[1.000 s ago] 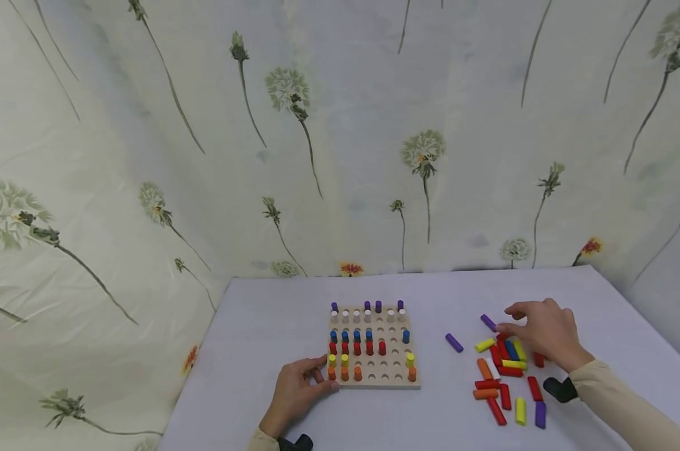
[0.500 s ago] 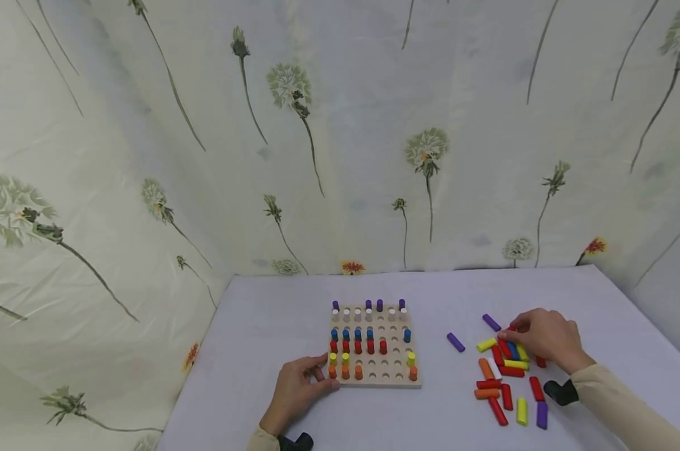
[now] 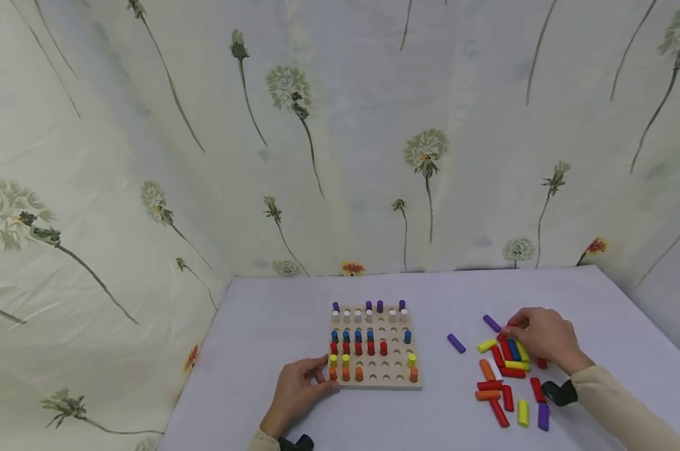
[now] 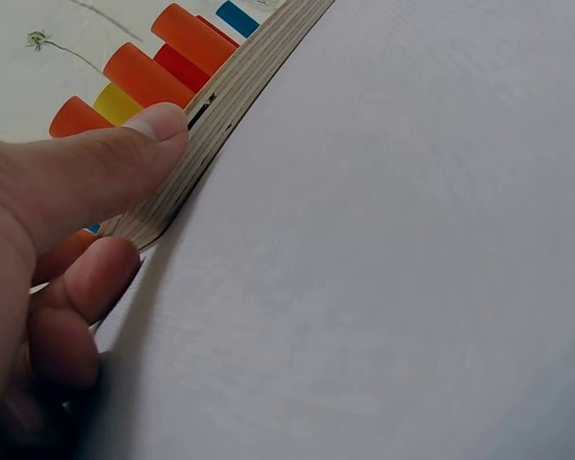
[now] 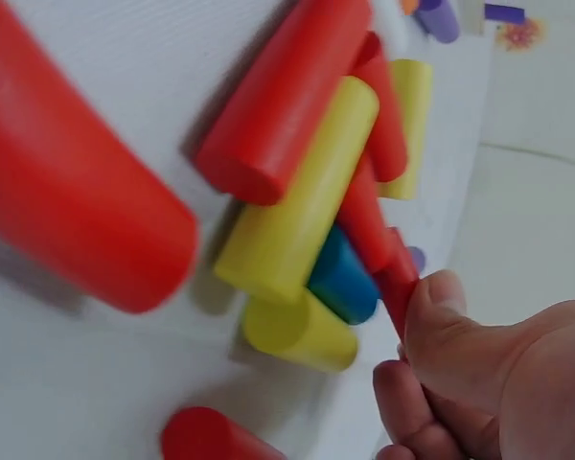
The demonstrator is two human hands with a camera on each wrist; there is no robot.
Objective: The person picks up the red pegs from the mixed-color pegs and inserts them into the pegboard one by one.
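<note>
A wooden pegboard (image 3: 394, 362) lies mid-table with purple, white, blue, red, yellow and orange pegs standing in its rows. My left hand (image 3: 319, 378) holds its near left corner; in the left wrist view the thumb (image 4: 125, 158) presses on the layered board edge (image 4: 232, 94) and a curled finger sits under the corner. To the right lies a pile of loose pegs (image 3: 506, 376). My right hand (image 3: 511, 327) rests over the pile's far end and pinches a red peg (image 5: 395, 273) between thumb and finger; yellow (image 5: 297, 225) and blue (image 5: 343, 276) pegs lie against it.
Two purple pegs (image 3: 455, 342) (image 3: 491, 323) lie apart between board and pile. The lilac table (image 3: 272, 326) ends at a flower-printed cloth backdrop (image 3: 340, 156) behind and to the left. A black wrist mount (image 3: 560, 392) sits by the right sleeve.
My right hand has come down onto the far end of the pile and its fingers have closed on a red peg. The left hand and the board have stayed put.
</note>
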